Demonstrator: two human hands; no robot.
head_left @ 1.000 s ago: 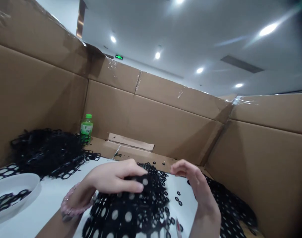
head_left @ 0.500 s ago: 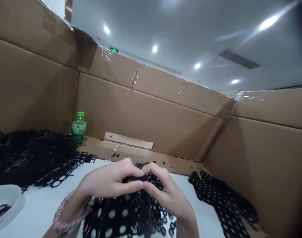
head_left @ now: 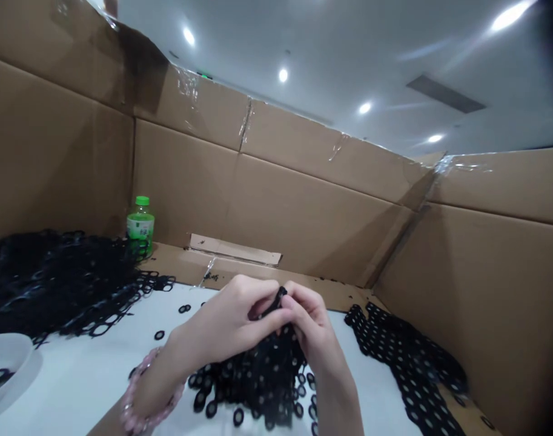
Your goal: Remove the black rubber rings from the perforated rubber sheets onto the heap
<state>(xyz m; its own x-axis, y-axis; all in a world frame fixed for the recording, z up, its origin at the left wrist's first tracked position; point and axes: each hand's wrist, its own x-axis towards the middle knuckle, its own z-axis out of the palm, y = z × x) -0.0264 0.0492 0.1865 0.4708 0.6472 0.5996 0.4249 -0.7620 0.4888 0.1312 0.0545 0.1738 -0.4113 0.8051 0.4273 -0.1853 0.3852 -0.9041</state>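
Between left hand (head_left: 228, 318) and right hand (head_left: 316, 330) — black sheet (head_left: 271, 375), bunched, pale-spotted.

Right bare hand (head_left: 316, 327), well apart a second ago, now pinches beside left bare hand (head_left: 233, 321). Black perforated flexible sheet (head_left: 271, 375), earlier spread wide, now bunched narrower. Small black rings (head_left: 156, 335) newly visible left.

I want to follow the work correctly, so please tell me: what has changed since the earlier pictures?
The right hand, apart a second ago, moved left to meet the left hand and now pinches the black sheet too. The sheet is gathered narrower than before. Loose rings now show beyond the left wrist. The left hand still holds; bottle, pile and far-right sheet stayed.
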